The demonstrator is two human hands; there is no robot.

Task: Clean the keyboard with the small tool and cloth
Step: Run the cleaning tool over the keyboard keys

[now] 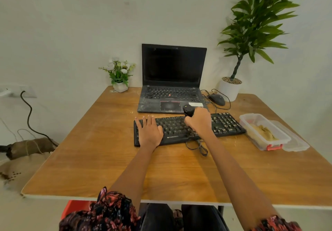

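Table (pixel 107 158): wooden top, everything is carried on it.
Keyboard (pixel 224 124): black, wired, laid just before the dusty laptop (pixel 172 79); crumbs are seen among its right-hand keys. Judged light and stiff, likely to slide, so it is best pinned at its left end.
Left hand (pixel 150 132): pressed flat on that end, fingers straight.
Right hand (pixel 199 121): wrapped round the small tool (pixel 188 111).
Small tool: dark and stubby, held upright over the middle keys; judged light and rigid.
Cloth: none is seen.

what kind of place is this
Probably a home desk or small office corner: a wooden table against a plain wall holds an open laptop, a keyboard, a mouse and potted plants.
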